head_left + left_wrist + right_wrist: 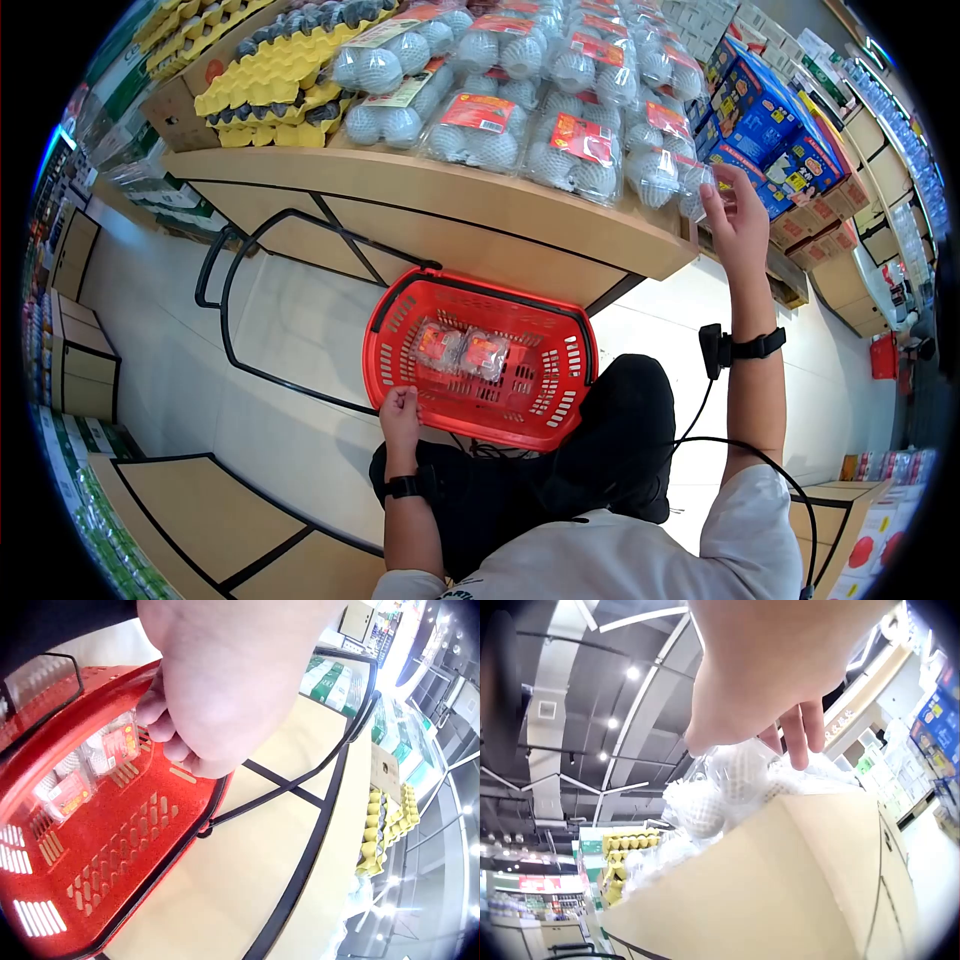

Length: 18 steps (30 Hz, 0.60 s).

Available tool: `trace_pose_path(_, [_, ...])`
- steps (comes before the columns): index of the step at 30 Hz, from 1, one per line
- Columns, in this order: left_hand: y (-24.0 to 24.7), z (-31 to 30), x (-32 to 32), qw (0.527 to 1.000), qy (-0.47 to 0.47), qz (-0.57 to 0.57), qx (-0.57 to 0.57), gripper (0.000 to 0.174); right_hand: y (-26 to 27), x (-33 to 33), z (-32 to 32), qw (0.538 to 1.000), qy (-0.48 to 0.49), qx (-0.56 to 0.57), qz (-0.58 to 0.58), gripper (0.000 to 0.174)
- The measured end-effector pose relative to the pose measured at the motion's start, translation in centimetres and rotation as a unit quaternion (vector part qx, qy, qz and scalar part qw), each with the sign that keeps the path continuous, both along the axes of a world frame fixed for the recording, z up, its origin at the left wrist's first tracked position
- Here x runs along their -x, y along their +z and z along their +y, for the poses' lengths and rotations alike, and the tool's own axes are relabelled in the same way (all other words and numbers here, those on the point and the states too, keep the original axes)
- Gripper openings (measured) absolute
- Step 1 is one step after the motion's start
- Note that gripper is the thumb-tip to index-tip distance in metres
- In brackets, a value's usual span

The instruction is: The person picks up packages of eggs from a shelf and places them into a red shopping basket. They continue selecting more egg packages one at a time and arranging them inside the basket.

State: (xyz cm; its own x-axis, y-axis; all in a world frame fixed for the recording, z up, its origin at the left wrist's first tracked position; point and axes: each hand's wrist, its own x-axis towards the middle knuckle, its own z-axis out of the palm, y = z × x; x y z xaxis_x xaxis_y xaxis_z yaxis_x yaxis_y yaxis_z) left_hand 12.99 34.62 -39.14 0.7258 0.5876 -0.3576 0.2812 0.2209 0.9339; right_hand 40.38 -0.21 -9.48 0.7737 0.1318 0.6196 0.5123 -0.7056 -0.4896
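The left hand grips the near left rim of a red basket; in the left wrist view its fingers curl over that rim. Two clear packs with red labels, one of them a pack on the right, lie in the basket. At the display's right corner the right hand holds a clear plastic pack of net-wrapped round items. In the right wrist view the right hand is over the pack, fingers on its far side; part of the grip is hidden.
More packs are stacked along the wooden display, with yellow trays at its left. Blue boxes stand right of the display. The basket's black handle extends left over the floor. A cable runs from the right wrist.
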Motion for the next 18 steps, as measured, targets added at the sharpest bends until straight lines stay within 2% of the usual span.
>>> trace_pose_path(5, [0.0, 0.0, 0.0, 1.0, 0.007, 0.005, 0.006, 0.013, -0.3, 1.1, 0.3, 0.999, 0.043, 0.005, 0.001, 0.037])
trace_pose_path(7, [0.0, 0.0, 0.0, 1.0, 0.004, 0.0, 0.003, 0.013, -0.6, 1.0, 0.1, 0.994, 0.062, 0.081, -0.049, 0.039])
trace_pose_path(8, [-0.1, 0.1, 0.0, 1.0, 0.004, 0.0, 0.003, 0.013, -0.8, 1.3, 0.1, 0.996, 0.066, 0.002, 0.056, 0.042])
trace_pose_path(12, [0.0, 0.1, 0.1, 1.0, 0.005, -0.003, -0.002, 0.013, -0.1, 1.5, 0.2, 0.997, 0.06, 0.009, 0.04, 0.049])
trace_pose_path(14, [0.1, 0.1, 0.0, 1.0, 0.003, -0.007, -0.003, 0.013, 1.3, 1.9, 0.9, 0.966, 0.115, 0.212, -0.097, 0.057])
trace_pose_path(18, [-0.2, 0.2, 0.1, 1.0, 0.009, -0.008, 0.006, 0.013, 2.4, 1.6, 1.1, 0.949, 0.107, 0.283, -0.089, 0.06])
